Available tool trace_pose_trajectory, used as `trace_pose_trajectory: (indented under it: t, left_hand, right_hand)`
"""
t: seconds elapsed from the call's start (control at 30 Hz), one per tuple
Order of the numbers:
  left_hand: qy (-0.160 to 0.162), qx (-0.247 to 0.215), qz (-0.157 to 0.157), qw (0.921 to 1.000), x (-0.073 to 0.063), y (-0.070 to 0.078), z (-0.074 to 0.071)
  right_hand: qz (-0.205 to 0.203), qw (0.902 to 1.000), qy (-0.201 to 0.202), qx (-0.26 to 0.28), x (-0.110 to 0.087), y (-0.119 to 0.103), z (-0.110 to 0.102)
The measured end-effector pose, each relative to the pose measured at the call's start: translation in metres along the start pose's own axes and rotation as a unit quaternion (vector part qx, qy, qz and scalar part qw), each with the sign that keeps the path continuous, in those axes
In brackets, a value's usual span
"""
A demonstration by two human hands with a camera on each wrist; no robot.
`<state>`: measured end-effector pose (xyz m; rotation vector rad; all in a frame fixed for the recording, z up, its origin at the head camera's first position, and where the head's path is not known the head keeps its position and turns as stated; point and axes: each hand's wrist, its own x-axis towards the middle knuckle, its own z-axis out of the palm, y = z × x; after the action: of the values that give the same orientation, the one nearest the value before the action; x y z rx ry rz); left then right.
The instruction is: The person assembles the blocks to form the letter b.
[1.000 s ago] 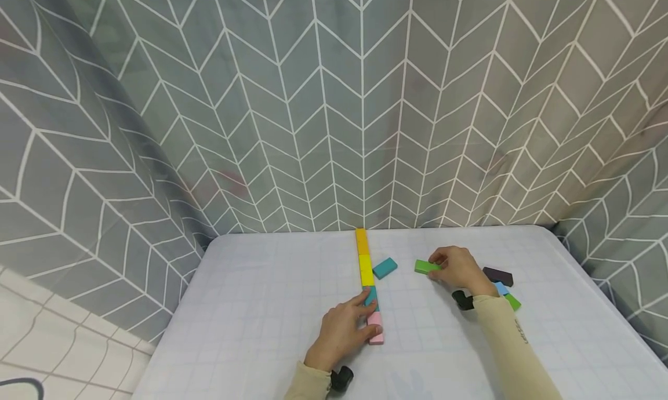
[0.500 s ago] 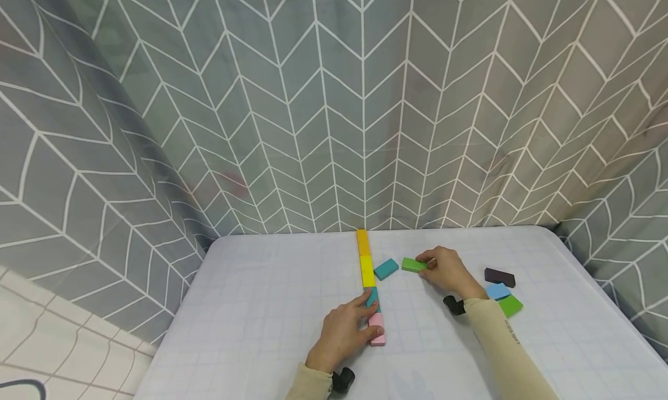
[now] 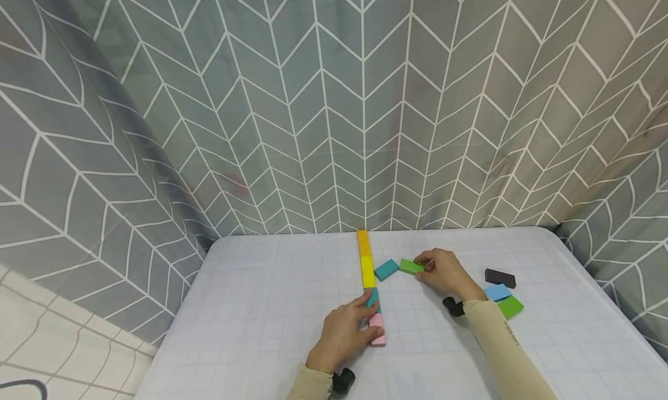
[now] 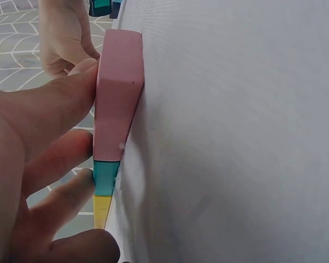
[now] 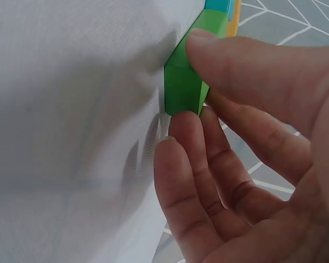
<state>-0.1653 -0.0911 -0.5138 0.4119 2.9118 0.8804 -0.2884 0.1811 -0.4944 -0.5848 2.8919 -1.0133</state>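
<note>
A straight row of flat blocks runs away from me: orange (image 3: 363,243), yellow (image 3: 367,272), teal (image 3: 372,295) and pink (image 3: 376,320) at the near end. My left hand (image 3: 339,333) rests on it, thumb on the pink block and fingertips on the teal and pink ones. To the right of the yellow block, a second teal block (image 3: 386,269) lies at a slant. My right hand (image 3: 446,272) pinches a green block (image 3: 409,266) between thumb and fingers, its far end close beside that teal block. In the right wrist view, the green block (image 5: 183,90) lies low against the white cloth.
Right of my right hand lie a dark block (image 3: 500,277), a light blue block (image 3: 497,292) and another green block (image 3: 511,307), close together. White cloth covers the table (image 3: 261,307). Behind its far edge hangs a grey patterned curtain (image 3: 334,127).
My right hand has moved left with the green block, bringing it up beside the slanted teal block, mostly in the first half second. My left hand stays in place on the row.
</note>
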Motion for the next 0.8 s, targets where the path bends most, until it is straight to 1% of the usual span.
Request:
trace_pose_trajectory:
  t: [0.13, 0.27, 0.37, 0.47, 0.57, 0.63, 0.7, 0.8]
  left_hand:
    - [0.001, 0.002, 0.001, 1.0, 0.0, 0.0, 0.001]
    - [0.001, 0.003, 0.002, 1.0, 0.001, 0.0, 0.001]
    - [0.001, 0.001, 0.002, 1.0, 0.001, 0.0, 0.001]
    - [-0.002, -0.001, 0.0, 1.0, 0.001, 0.0, 0.0]
    - [-0.005, -0.004, -0.003, 1.0, 0.001, 0.0, 0.0]
    - [-0.007, -0.005, -0.004, 1.0, 0.001, 0.0, 0.0]
    - [-0.008, -0.005, -0.003, 0.9999, 0.0, 0.0, -0.001]
    - [-0.004, 0.0, 0.003, 1.0, 0.0, -0.001, -0.001]
  right_hand:
    - [-0.004, 1.0, -0.004, -0.002, 0.0, 0.001, -0.002]
    - [0.007, 1.0, -0.006, 0.0, 0.001, 0.006, -0.006]
    - [0.023, 0.9997, 0.004, 0.0, -0.001, 0.011, -0.015]
    - [0.036, 0.9988, 0.031, -0.008, -0.005, 0.019, -0.028]
    - [0.067, 0.9951, 0.064, -0.035, -0.012, 0.029, -0.042]
    - [0.098, 0.9902, 0.084, -0.052, -0.017, 0.037, -0.051]
    - [0.127, 0.9849, 0.097, -0.065, -0.024, 0.044, -0.061]
    - [0.166, 0.9775, 0.111, -0.069, -0.033, 0.055, -0.076]
